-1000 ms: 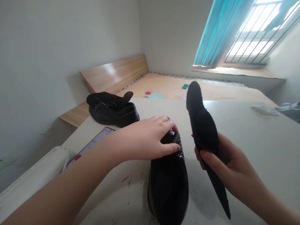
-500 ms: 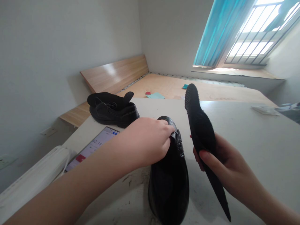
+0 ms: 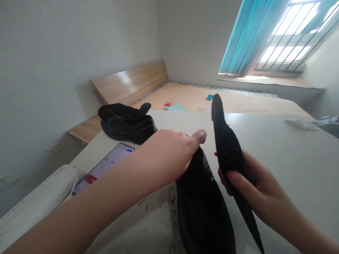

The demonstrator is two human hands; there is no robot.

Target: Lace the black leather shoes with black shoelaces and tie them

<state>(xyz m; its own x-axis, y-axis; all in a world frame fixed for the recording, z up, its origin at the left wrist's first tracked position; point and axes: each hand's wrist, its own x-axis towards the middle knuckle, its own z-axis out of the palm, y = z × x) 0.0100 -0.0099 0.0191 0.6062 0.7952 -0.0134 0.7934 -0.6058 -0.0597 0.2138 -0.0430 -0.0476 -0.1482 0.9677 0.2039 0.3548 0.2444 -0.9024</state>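
Note:
A black shoe (image 3: 203, 208) is at the front centre, its toe end toward me. My left hand (image 3: 174, 151) is closed on the shoe's far end, thumb raised on top; most of its fingers are hidden. To the right, my right hand (image 3: 251, 183) grips a thin black insole (image 3: 229, 144), held up at a slant with its ribbed narrow end at the top. Another black shoe (image 3: 127, 128) stands at the back left of the white table (image 3: 265, 141), with a second black insole (image 3: 119, 109) lying across its top.
Left of my forearm lies a phone (image 3: 106, 164) showing a timer. A white object (image 3: 45, 197) is at the near left. Clear plastic (image 3: 302, 123) rests at the right. Beyond stands a wooden bed (image 3: 190, 92) with small papers.
The held shoe has turned, its near end swinging right and closer to me. My left thumb has lifted and stretched right. The right hand with the insole has hardly moved.

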